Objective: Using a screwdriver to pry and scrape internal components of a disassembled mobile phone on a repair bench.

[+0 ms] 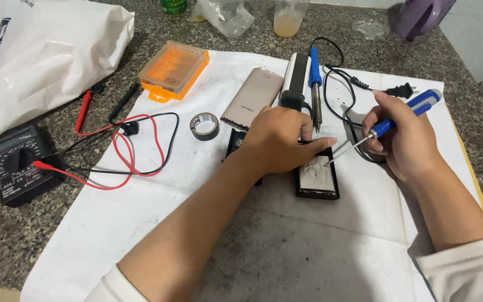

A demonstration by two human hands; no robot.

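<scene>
Mid-pry: left hand point(278, 140) pinning black casing point(317, 179) at frame centre, right hand point(403, 142) gripping blue screwdriver point(398, 120) — tip at crumpled grey stuff inside — next likely needs gentle leverage.

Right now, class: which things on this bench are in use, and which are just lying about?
In use:
left hand steadying the black device
right hand holding the blue screwdriver

Lying about:
multimeter
orange case
tape roll
soldering iron
gold phone
white bag

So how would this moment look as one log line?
left hand: steadies black device | right hand: holds blue screwdriver, tip on device | nearby: soldering iron, tape roll
</scene>
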